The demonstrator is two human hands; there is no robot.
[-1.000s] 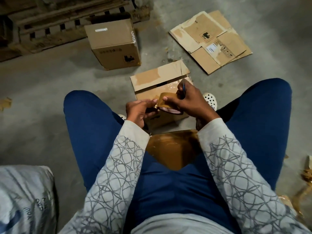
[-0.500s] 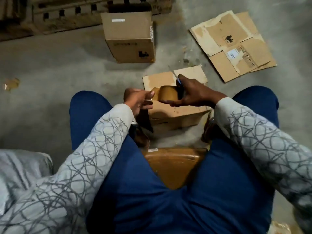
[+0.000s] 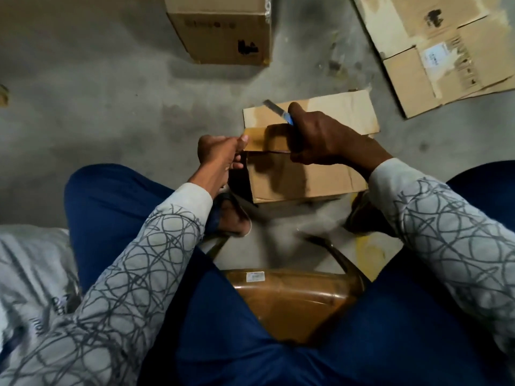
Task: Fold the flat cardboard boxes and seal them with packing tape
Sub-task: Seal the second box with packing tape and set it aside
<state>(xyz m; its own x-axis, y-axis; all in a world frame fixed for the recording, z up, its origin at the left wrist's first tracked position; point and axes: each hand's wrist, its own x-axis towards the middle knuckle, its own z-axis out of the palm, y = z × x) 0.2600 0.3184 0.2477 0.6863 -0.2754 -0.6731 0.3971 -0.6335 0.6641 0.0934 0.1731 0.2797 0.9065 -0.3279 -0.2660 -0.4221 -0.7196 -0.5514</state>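
Since half a second before, the hands have been drawn apart, and a short strip of brown tape [image 3: 255,138] is now stretched between them above the half-folded box [image 3: 303,185]. At far left a grey printed sack [image 3: 30,274] is seen on the floor. The end of the strip is pinched between the thumb and curled fingers of the left hand [image 3: 220,153]. The tape roll [image 3: 277,139] is gripped in the right hand [image 3: 323,140]. A blue-handled cutter [image 3: 278,111] is held in the same fist, with its blade pointed up and to the left. The half-folded box stands on the concrete between the feet, its far flap [image 3: 342,112] laid open. A closed box [image 3: 223,34] is set further back, well apart. Flat cardboard sheets [image 3: 446,51] are spread at upper right.
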